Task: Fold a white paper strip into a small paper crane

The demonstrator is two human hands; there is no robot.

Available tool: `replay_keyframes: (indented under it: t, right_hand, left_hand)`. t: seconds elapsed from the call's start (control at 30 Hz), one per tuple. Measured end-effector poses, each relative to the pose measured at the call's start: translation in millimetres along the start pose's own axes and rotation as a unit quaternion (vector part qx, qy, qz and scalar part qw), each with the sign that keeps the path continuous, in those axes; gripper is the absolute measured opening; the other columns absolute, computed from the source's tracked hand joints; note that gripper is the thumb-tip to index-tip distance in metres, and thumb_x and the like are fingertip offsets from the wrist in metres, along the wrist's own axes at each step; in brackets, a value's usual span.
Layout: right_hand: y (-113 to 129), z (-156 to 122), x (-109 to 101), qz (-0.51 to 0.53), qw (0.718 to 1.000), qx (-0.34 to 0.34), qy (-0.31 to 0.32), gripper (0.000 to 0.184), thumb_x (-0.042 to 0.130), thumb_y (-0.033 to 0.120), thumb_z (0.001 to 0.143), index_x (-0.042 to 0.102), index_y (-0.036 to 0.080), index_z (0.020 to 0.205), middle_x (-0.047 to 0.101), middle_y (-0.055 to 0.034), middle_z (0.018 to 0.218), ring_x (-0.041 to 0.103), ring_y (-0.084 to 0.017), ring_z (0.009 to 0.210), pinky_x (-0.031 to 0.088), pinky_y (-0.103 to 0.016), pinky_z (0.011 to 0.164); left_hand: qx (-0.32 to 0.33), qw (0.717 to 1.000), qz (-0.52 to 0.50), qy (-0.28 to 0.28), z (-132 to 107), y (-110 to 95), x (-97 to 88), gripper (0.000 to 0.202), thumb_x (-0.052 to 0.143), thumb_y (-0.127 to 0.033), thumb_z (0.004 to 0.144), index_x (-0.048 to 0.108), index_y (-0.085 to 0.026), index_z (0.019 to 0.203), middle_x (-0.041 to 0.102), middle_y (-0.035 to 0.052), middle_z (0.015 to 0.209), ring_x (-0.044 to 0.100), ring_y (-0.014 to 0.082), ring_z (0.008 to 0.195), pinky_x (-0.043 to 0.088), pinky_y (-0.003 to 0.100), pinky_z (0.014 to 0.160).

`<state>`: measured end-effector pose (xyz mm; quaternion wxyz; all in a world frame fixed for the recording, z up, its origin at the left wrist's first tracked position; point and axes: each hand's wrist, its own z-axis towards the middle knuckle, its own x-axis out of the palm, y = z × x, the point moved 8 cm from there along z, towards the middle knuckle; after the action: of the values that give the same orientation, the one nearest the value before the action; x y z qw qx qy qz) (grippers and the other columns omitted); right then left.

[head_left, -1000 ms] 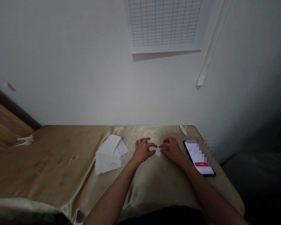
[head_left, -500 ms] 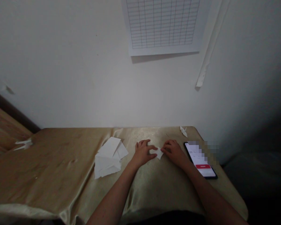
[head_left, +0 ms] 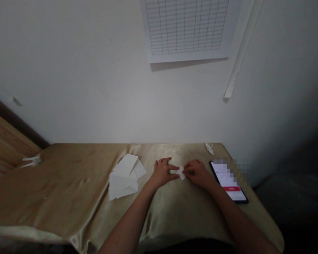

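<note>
A small piece of folded white paper [head_left: 181,173] lies on the cloth-covered table [head_left: 175,211] between my two hands. My left hand [head_left: 164,173] holds its left side with thumb and index finger, while the other fingers are spread beyond it. On the opposite side, my right hand [head_left: 197,172] has its fingertips closed at the paper's right edge. The fingers hide part of the paper, and its exact folds are too small to make out. Left of my left hand, several white paper sheets [head_left: 123,178] lie loosely overlapped.
A phone [head_left: 231,188] with a lit screen lies right of my right forearm. Near the back right corner sits a small folded paper figure [head_left: 209,149], and further white paper pieces [head_left: 31,161] lie far left. A wall with a printed grid sheet [head_left: 188,31] rises behind.
The view has shifted slightly. Both hands stay at the paper, and the fingertips of my right hand have moved a little over its right edge. The paper's visible outline has changed slightly.
</note>
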<state>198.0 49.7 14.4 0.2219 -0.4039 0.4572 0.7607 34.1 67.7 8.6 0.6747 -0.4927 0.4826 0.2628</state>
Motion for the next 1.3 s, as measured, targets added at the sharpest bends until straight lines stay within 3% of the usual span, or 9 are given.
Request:
replay_keyframes:
  t: [0.6, 1.03, 1.3]
  right_hand:
    - [1.1, -0.6, -2.9, 0.019, 1.0, 0.001, 0.01, 0.011, 0.073, 0.029, 0.083, 0.081, 0.032, 0.091, 0.073, -0.002, 0.105, 0.062, -0.023, 0.109, 0.036, -0.047, 0.109]
    - [0.5, -1.6, -1.0, 0.031, 0.999, -0.007, 0.018, 0.018, 0.078, 0.041, 0.08, 0.079, 0.032, 0.096, 0.071, -0.003, 0.109, 0.06, -0.025, 0.111, 0.034, -0.048, 0.11]
    - [1.2, -1.1, -3.7, -0.011, 1.0, 0.019, -0.008, 0.013, 0.065, 0.029, 0.09, 0.078, 0.027, 0.094, 0.072, -0.0039, 0.106, 0.062, -0.023, 0.109, 0.023, -0.056, 0.115]
  left_hand:
    - [-0.011, 1.0, -0.001, -0.008, 1.9, 2.5, 4.5, 0.033, 0.071, -0.058, 0.085, 0.075, -0.046, 0.115, 0.048, 0.0018, 0.154, 0.036, 0.0368, 0.144, 0.015, 0.069, 0.119]
    - [-0.016, 1.0, 0.009, -0.015, 2.7, -1.1, 3.7, 0.031, 0.057, -0.057, 0.095, 0.077, -0.042, 0.113, 0.05, 0.0013, 0.154, 0.037, 0.0346, 0.142, 0.016, 0.069, 0.118]
    - [-0.018, 0.999, 0.0, -0.036, 3.5, 0.2, 3.9, 0.03, 0.057, -0.056, 0.095, 0.08, -0.039, 0.103, 0.055, 0.001, 0.15, 0.04, 0.0333, 0.141, 0.017, 0.069, 0.118]
